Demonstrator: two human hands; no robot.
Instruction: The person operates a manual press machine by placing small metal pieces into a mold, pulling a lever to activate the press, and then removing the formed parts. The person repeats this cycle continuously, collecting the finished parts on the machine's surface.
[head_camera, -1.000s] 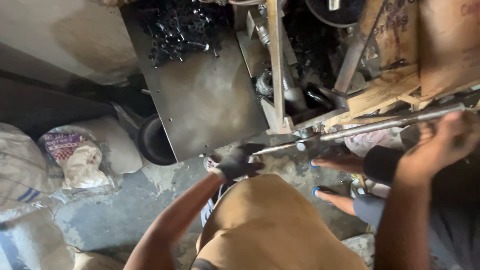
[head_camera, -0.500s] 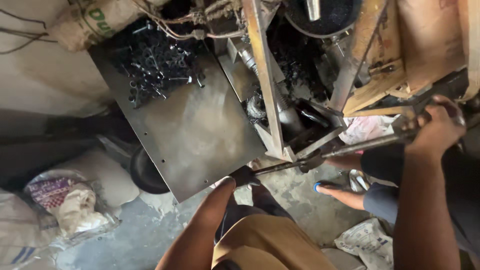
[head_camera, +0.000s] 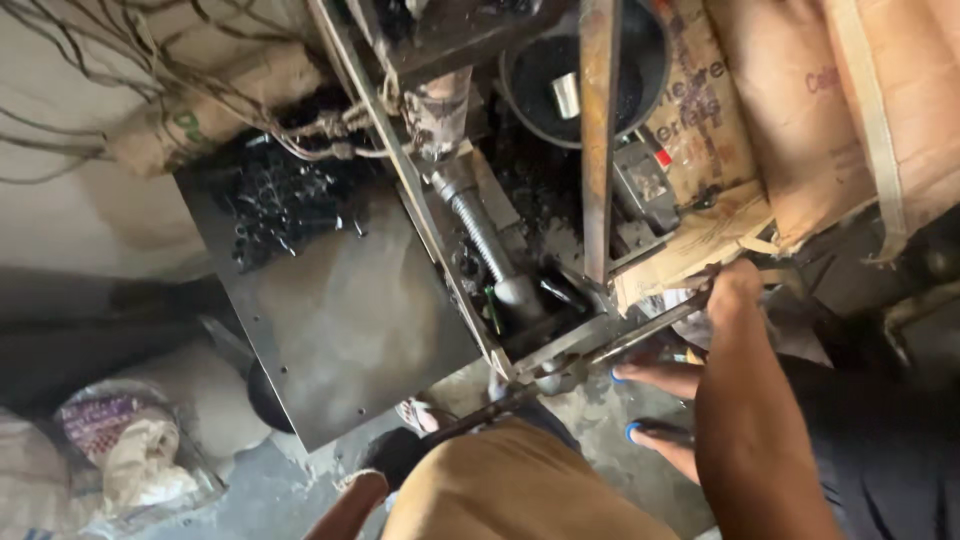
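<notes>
Both hands gripped one long metal rod (head_camera: 600, 355) beneath the machine frame (head_camera: 598, 140) — right hand (head_camera: 735, 285) clenched at its far end, gloved left hand (head_camera: 395, 455) at the near end — and a greasy slip might have dropped it onto the sandalled feet (head_camera: 655, 405).

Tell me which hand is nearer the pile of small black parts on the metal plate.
Left. The left hand grips the long rod's near end just below the metal plate holding the pile of small black parts; the right hand is across the machine.

Grey metal plate (head_camera: 350, 320), tan shorts (head_camera: 510, 490) (plain), blue sandals (head_camera: 650, 432).
</notes>
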